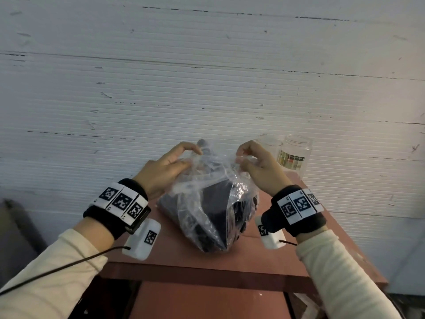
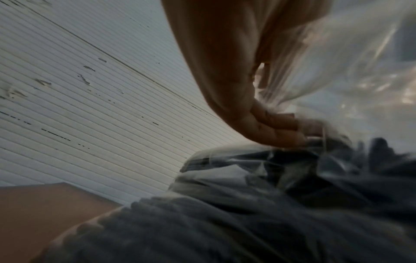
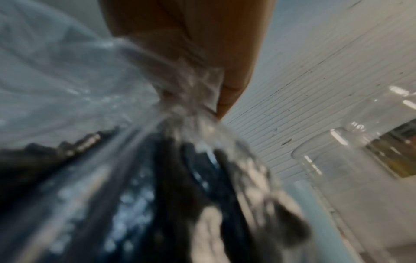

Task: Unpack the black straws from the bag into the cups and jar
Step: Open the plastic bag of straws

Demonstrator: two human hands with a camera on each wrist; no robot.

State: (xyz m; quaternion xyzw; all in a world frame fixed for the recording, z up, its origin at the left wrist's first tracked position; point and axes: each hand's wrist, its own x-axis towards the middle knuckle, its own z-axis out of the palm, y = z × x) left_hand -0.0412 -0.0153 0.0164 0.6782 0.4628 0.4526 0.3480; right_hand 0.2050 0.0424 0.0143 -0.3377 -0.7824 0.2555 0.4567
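A clear plastic bag (image 1: 207, 203) full of black straws (image 1: 216, 199) stands on the red-brown table (image 1: 184, 256). My left hand (image 1: 184, 157) pinches the bag's crumpled top on its left side; in the left wrist view the curled fingers (image 2: 276, 128) grip the film (image 2: 337, 71) above the dark straws (image 2: 247, 213). My right hand (image 1: 247, 158) pinches the top on the right side; the right wrist view shows plastic (image 3: 186, 92) bunched under that hand, blurred. A clear cup (image 1: 270, 142) and a labelled glass jar (image 1: 296, 153) stand behind the right hand, both empty as far as I can see.
A white ribbed wall (image 1: 207, 77) rises right behind the table. The table is narrow; its front edge (image 1: 207, 275) is near my forearms. A lower red-brown surface (image 1: 207, 302) lies under it. In the right wrist view the cup (image 3: 337, 169) and jar (image 3: 396, 142) stand close to the bag.
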